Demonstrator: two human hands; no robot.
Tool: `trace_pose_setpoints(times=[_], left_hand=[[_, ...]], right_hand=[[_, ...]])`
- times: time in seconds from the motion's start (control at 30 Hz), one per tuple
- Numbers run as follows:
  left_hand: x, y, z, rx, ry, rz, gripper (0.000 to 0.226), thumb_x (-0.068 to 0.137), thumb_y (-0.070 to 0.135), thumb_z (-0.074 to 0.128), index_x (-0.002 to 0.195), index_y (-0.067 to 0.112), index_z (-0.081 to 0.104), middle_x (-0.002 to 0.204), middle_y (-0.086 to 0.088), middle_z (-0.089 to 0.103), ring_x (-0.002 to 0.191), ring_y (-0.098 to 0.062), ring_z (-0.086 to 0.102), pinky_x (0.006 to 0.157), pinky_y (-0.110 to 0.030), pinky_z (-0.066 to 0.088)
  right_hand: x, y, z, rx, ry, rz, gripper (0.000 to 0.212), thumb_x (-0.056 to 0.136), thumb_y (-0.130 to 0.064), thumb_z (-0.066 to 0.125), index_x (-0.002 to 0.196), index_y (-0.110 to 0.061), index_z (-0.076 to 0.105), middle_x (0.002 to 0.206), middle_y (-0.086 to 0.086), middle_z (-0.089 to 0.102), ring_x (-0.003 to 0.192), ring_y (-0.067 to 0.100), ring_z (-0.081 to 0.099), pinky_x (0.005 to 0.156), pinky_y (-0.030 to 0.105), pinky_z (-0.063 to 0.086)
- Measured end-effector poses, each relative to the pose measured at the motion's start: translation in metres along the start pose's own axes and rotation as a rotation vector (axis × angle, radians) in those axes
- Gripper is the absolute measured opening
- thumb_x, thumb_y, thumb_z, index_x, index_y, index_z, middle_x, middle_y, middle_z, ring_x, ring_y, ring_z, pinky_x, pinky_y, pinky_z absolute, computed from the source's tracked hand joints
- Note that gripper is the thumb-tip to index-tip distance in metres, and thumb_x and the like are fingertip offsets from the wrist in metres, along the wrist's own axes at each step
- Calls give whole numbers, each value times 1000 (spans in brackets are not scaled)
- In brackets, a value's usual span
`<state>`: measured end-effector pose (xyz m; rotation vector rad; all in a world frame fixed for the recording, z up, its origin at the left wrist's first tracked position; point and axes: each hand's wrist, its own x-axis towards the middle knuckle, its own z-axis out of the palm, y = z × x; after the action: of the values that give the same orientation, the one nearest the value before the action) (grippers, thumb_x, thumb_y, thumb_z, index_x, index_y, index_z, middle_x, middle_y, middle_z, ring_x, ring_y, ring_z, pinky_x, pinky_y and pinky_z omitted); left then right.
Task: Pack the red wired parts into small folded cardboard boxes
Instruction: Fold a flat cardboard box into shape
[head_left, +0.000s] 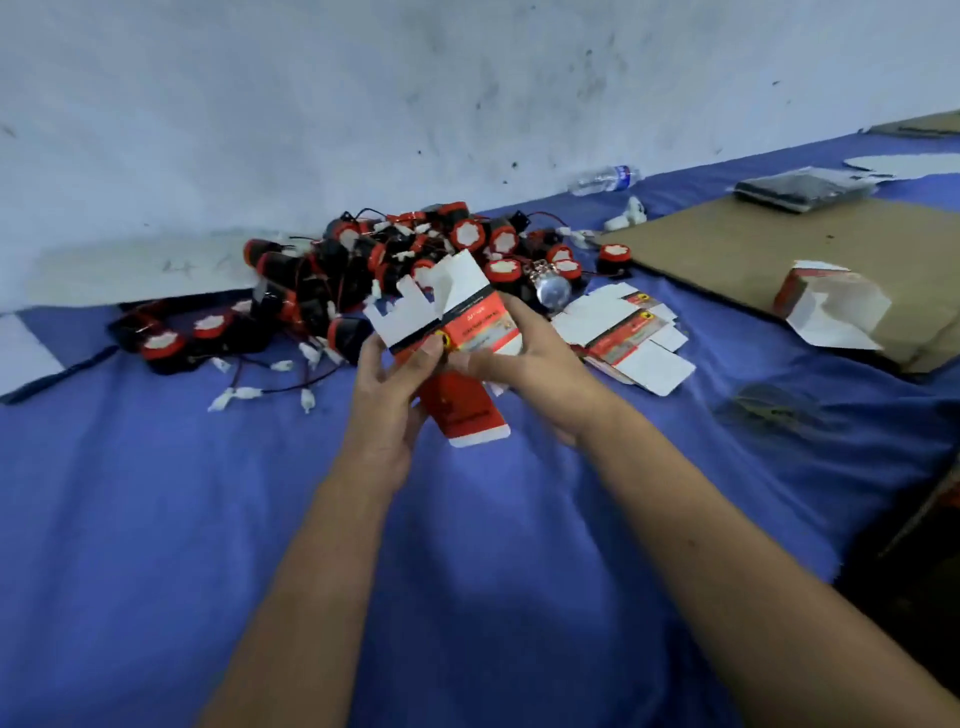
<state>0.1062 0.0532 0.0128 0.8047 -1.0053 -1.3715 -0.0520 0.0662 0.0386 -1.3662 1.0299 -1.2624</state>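
**Both hands on an unfolded box blank, parts pile behind**

I see both hands raised over the blue cloth (467, 571), meeting on one cardboard box blank (457, 332). My left hand (387, 400) grips the blank from the left, thumb curled onto its red printed face and fingers behind. My right hand (530, 358) clamps it from the right, fingers wrapped over the upper red panel. The blank is not yet squared up: white flaps stick up and away at the top, and a red panel with a white edge hangs down between the wrists. No part is inside it as far as I can tell.

Just beyond the hands lies the pile of red wired parts (395, 270), red-and-black round bodies with white faces, thin wires and white connectors trailing toward me onto the cloth. The pile rests against the base of the pale wall (467, 104).

To the right of my right hand, a stack of flat box blanks (628, 338) lies on the cloth, near the pile. A shiny metal object (550, 291) sits between pile and stack; I cannot identify it.

Farther right, a brown cardboard sheet (727, 260) carries one partly folded box (831, 306) lying tilted with its white flaps open. At its far end is a dark wrapped packet (800, 189). A plastic water bottle (605, 179) lies on its side near the wall.
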Motion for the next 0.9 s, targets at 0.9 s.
trace_pose_setpoints(times=[0.9], left_hand=[[-57,41,-151,841,205,733,67,84,35,82,130,28,32,131,-3,49,120,-19,58,96,-36,53]], right_hand=[[7,49,163,336,-325,-104,45,89,-34,74,128,-18,60,98,0,69,95,30,72,80,35,56]])
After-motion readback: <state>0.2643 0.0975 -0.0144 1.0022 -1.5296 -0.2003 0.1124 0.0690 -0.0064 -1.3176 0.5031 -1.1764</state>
